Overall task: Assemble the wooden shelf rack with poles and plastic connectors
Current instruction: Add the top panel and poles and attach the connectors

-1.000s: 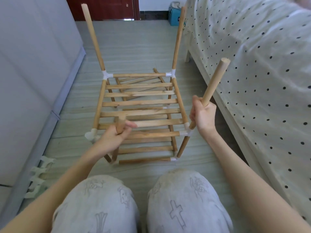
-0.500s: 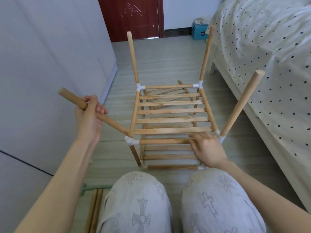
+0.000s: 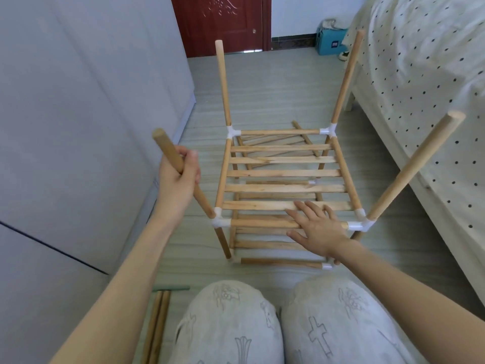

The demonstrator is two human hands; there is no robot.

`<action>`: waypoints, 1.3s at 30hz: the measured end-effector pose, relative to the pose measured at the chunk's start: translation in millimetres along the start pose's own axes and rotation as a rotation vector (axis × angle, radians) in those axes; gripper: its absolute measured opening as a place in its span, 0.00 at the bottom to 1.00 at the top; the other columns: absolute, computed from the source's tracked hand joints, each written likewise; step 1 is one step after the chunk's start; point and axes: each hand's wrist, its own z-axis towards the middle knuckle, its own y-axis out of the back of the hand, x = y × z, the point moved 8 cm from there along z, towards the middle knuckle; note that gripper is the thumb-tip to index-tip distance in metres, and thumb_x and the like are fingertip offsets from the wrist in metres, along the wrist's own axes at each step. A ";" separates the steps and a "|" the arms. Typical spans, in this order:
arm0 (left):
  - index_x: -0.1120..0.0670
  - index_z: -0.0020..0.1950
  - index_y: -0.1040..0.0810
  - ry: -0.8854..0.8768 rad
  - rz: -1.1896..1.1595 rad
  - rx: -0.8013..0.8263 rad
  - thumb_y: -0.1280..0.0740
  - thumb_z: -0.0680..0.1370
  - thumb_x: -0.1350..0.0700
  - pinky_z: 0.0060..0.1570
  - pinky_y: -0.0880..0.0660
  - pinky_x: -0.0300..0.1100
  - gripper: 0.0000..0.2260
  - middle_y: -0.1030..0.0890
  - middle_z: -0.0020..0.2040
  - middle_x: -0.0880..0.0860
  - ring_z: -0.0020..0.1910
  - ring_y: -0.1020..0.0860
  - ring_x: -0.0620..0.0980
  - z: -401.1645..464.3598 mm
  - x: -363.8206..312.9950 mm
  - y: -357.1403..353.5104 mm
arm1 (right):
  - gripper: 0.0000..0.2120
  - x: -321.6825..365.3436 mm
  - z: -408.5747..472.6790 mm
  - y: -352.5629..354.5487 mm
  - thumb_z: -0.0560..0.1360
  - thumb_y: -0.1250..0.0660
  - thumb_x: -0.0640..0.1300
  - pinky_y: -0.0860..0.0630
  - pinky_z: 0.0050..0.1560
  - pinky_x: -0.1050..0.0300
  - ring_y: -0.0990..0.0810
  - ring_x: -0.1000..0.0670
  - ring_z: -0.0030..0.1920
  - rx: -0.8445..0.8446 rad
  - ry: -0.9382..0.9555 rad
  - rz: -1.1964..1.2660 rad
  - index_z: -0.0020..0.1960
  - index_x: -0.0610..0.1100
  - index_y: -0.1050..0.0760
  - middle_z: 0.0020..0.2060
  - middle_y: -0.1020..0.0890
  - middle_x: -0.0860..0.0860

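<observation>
The wooden shelf rack [image 3: 286, 174] stands on the floor in front of my knees, its slatted shelf joined at the corners by white plastic connectors. My left hand [image 3: 178, 174] grips the near-left pole [image 3: 168, 151], whose lower end sits in the near-left connector [image 3: 219, 220]. My right hand [image 3: 317, 227] rests flat with fingers spread on the shelf's front rail, just left of the near-right connector [image 3: 359, 224]. The near-right pole [image 3: 417, 166] leans out toward the bed. Two far poles [image 3: 223, 82] [image 3: 346, 74] stand upright.
A grey cabinet wall [image 3: 78, 127] runs along the left. A bed with a dotted cover [image 3: 425, 88] lies close on the right. Spare poles [image 3: 157, 327] lie on the floor by my left knee. A red door [image 3: 223, 22] and a blue box [image 3: 330, 40] are at the back.
My left hand has carried a pole to the near-left connector and now holds it there. My right hand let go of the near-right pole and lies flat on the front rail.
</observation>
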 end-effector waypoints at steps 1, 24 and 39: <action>0.35 0.35 0.29 0.001 0.026 0.023 0.40 0.76 0.44 0.33 0.31 0.40 0.09 0.30 0.24 0.42 0.26 0.32 0.42 0.2 -1.4 -6.7 | 0.29 0.3 -1.0 0.7 0.78 0.53 0.64 0.55 0.73 0.41 0.56 0.50 0.76 0.004 -0.001 -0.002 0.76 0.57 0.52 0.77 0.53 0.53; 0.47 0.21 0.38 0.139 -0.268 0.184 0.40 0.77 0.54 0.21 0.44 0.31 0.24 0.40 0.18 0.44 0.17 0.43 0.44 13.1 15.2 -34.1 | 0.25 -2.8 2.4 -0.2 0.80 0.58 0.60 0.54 0.72 0.41 0.55 0.51 0.76 -0.015 0.000 -0.145 0.76 0.60 0.57 0.77 0.52 0.53; 0.47 0.21 0.40 0.202 -0.326 0.236 0.39 0.74 0.57 0.21 0.45 0.30 0.22 0.42 0.17 0.45 0.16 0.44 0.44 30.4 26.2 -39.5 | 0.24 -1.1 8.7 1.7 0.81 0.60 0.59 0.55 0.71 0.34 0.61 0.49 0.76 0.111 -0.025 -0.102 0.76 0.59 0.59 0.77 0.58 0.53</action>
